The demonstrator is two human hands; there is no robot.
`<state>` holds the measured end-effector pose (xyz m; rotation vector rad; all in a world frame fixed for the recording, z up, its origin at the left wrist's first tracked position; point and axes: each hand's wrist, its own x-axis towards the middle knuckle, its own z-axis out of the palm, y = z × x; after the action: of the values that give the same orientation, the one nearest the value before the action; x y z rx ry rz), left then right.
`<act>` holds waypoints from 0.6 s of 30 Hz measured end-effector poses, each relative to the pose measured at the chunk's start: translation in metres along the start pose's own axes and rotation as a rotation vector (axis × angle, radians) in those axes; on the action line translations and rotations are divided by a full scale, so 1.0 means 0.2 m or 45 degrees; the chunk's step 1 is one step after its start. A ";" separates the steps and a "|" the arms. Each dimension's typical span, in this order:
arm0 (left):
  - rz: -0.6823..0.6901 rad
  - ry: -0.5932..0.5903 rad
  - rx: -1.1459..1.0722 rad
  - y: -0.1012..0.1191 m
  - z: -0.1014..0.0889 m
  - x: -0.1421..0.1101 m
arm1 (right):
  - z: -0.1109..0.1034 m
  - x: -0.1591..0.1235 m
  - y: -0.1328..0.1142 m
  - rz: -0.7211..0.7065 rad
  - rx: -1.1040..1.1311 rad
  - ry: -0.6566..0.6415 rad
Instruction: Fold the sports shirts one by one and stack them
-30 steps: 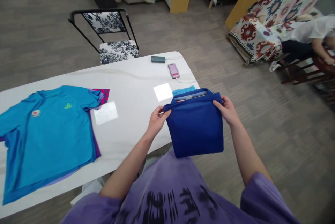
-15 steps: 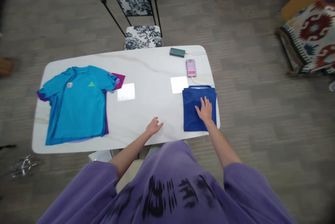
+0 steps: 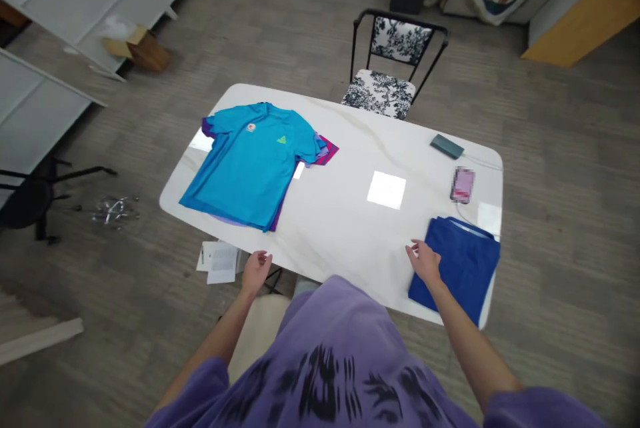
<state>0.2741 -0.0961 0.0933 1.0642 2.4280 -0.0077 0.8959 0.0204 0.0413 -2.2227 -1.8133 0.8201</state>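
Note:
A bright blue T-shirt (image 3: 253,165) lies spread flat at the table's left, with purple and pink sleeves (image 3: 327,151) of other shirts showing beneath it. My left hand (image 3: 257,272) is near the table's front edge, just below the shirt's hem; its fingers are loosely bent and apart, and nothing is in them. On the right sits a folded dark blue garment (image 3: 460,271). My right hand (image 3: 425,261) is by its left edge, fingers apart and holding nothing; whether it touches the cloth I cannot tell.
The white table (image 3: 345,241) carries a phone (image 3: 463,185) and a dark green box-shaped device (image 3: 447,147), both with white cables, at its right end. A patterned chair (image 3: 383,91) stands behind. Papers (image 3: 220,261) lie below the front edge at left.
The view has swung left. My right hand has come off the middle of the folded garment to its left side. My left hand has moved left, toward the blue T-shirt.

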 end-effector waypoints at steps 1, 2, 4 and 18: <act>0.050 -0.015 -0.078 -0.06 -0.02 0.13 | 0.08 0.04 -0.17 -0.015 0.064 -0.071; 0.104 -0.026 -0.159 -0.11 -0.04 0.27 | 0.16 0.08 -0.35 -0.023 0.121 -0.132; 0.198 -0.003 -0.255 -0.17 -0.08 0.53 | 0.31 0.20 -0.74 -0.043 0.200 -0.210; 0.447 -0.053 -0.186 -0.34 -0.15 1.20 | 0.98 1.67 -2.82 -0.004 0.374 -0.090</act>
<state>0.0741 0.0282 0.0034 1.3894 2.1376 0.2566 0.3533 0.4370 0.0267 -2.0282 -1.6027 1.0982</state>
